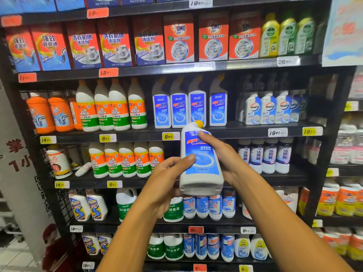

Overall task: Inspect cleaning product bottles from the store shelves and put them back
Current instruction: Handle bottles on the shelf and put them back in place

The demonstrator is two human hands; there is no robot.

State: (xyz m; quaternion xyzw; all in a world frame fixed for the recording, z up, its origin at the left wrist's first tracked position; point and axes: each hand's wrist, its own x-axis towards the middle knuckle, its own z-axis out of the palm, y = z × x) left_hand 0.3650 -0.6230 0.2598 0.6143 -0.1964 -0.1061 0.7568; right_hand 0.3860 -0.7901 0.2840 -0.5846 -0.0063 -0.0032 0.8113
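Before the shelf front, toilet cleaner bottle (200, 161) clamped between left hand (167, 179) and right hand (220, 156), label facing out. Best: steady base, read label, then return upright to its row's gap.

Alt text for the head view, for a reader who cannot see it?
Two bare hands, the left hand and right hand, hold a white bottle with a blue label and yellow cap upright before dark store shelves stocked with cleaning products. Four matching bottles stand just behind it.
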